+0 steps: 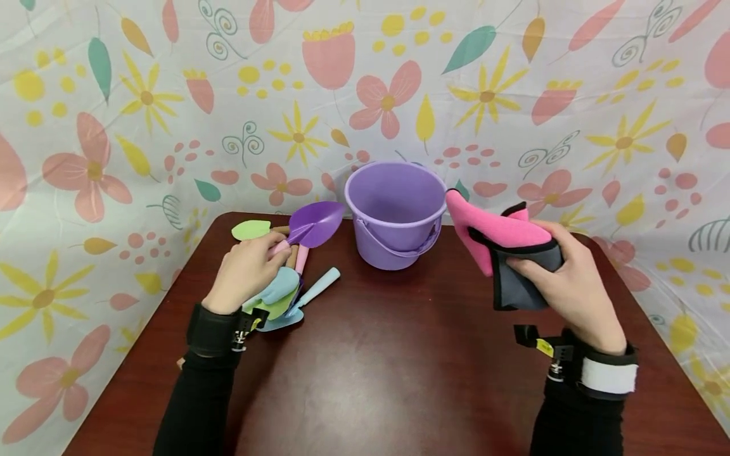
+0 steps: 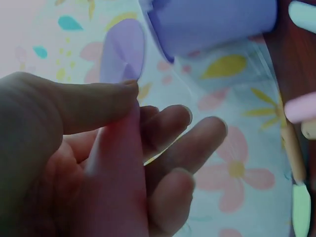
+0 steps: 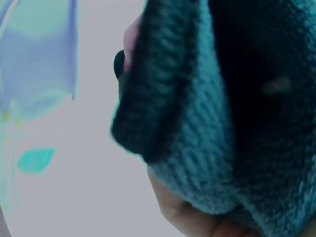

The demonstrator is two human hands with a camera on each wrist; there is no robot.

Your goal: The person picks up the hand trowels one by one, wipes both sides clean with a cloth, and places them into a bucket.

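Observation:
My left hand pinches the pink handle of a small garden trowel, its purple blade pointing right toward the bucket. In the left wrist view the thumb lies along the neck of the trowel, below the blade. On the right, my right hand grips folded cloths, pink and grey with black edging, raised above the table. Grey textured fabric fills much of the right wrist view and hides most of that hand. Between the hands stands a purple bucket, upright with its handle down.
Beneath my left hand lies a pile of small garden tools, among them a light blue trowel and a light green blade. The dark brown table ends at a flower-patterned backdrop behind the bucket.

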